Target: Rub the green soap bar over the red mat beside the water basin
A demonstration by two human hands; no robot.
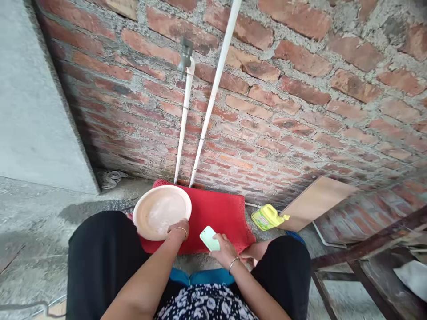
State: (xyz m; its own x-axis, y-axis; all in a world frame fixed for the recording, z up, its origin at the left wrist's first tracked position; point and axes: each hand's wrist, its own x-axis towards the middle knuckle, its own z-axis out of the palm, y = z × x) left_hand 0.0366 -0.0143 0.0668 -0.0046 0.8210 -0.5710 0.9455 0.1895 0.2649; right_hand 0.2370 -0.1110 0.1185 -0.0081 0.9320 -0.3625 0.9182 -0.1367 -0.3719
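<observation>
A pale wash basin (pixel 138 218) holding some cloudy water stands on the left part of a red cloth or mat (pixel 216 209). My left hand (pixel 179 228) is over the basin's near right rim, reaching inside; its fingers are mostly hidden, so whether they grip the rim is unclear. In my right hand (pixel 226 250) is a flat mint-green scrub brush (pixel 209 238) with rounded corners and a small hole at one end. It is above the near part of the red cloth, its underside out of sight.
A yellow detergent jug (pixel 266 217) stands right of the cloth, by a leaning board (pixel 316 202). Two white pipes (pixel 213 93) run down the brick wall (pixel 267 124) behind. At right is a dark wooden frame (pixel 353 253); a grey slab (pixel 43 98) rises at left.
</observation>
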